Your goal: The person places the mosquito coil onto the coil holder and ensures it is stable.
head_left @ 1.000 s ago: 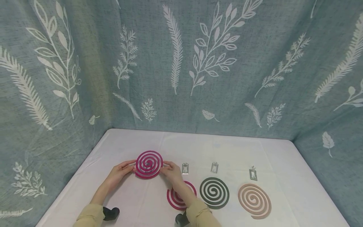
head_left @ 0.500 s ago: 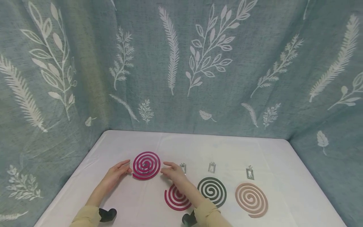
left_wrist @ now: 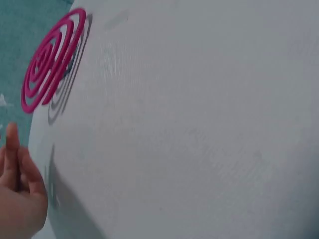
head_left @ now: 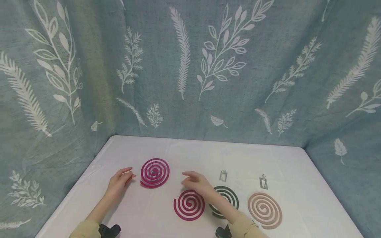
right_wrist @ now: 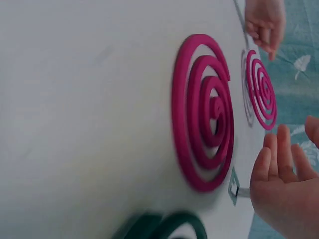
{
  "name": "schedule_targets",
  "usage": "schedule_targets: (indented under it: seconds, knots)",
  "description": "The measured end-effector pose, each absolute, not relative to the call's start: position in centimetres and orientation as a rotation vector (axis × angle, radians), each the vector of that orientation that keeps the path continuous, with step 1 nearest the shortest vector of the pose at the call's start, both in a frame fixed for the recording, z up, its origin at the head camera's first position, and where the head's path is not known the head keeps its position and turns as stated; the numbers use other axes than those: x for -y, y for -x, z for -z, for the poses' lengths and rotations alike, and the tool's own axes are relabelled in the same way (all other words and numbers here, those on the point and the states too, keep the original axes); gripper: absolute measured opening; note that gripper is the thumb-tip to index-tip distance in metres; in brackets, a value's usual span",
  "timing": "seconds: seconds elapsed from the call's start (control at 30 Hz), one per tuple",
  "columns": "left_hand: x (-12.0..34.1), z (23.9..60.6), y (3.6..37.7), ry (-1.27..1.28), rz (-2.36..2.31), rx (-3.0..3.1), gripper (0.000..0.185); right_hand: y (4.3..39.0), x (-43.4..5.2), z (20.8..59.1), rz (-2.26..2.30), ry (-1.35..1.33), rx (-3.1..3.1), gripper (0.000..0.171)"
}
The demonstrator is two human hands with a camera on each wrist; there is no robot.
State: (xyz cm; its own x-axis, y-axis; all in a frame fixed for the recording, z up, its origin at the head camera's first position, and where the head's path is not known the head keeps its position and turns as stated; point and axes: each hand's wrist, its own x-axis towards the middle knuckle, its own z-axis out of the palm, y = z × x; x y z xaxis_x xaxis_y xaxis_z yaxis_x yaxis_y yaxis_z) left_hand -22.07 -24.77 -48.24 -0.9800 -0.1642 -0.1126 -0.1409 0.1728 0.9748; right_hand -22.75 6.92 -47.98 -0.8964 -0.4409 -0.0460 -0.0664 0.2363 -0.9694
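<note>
Presently, I've left grip (head_left: pixel 119 180) and right grip (head_left: pixel 198 183) empty, the raised magenta coil (head_left: pixel 154 171) between them, nearer the left.

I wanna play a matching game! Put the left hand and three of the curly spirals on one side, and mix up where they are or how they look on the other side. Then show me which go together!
1. left hand
2. far pink spiral
3. green spiral
4. tan spiral

A. partly hidden by the right arm in the head view
B. farthest right of all the spirals
C. holding nothing
D. raised above the table, casting a shadow

Pairs: 1-C, 2-D, 3-A, 4-B
</note>
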Motion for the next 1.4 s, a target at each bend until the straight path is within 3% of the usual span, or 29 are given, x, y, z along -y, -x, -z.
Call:
schedule_targets:
  seconds: [0.33,0.7,1.13,1.4]
  knots:
    - [21.9,46.5,21.4,0.026,1.507,2.408,0.027,21.4,-10.5,47.6,1.576,0.546,-2.408,0.044]
    - [18.4,45.7,21.3,0.508,1.38,2.497,0.02,20.5,-12.9,47.7,1.384,0.626,-2.566,0.041]
    - [15.4,44.9,21.6,0.977,1.035,2.731,0.032,19.2,-14.5,47.4,0.981,0.77,-2.717,0.05]
    - [13.6,45.1,21.6,1.221,0.874,2.94,0.049,18.9,-14.1,47.8,0.758,0.857,-2.742,0.058]
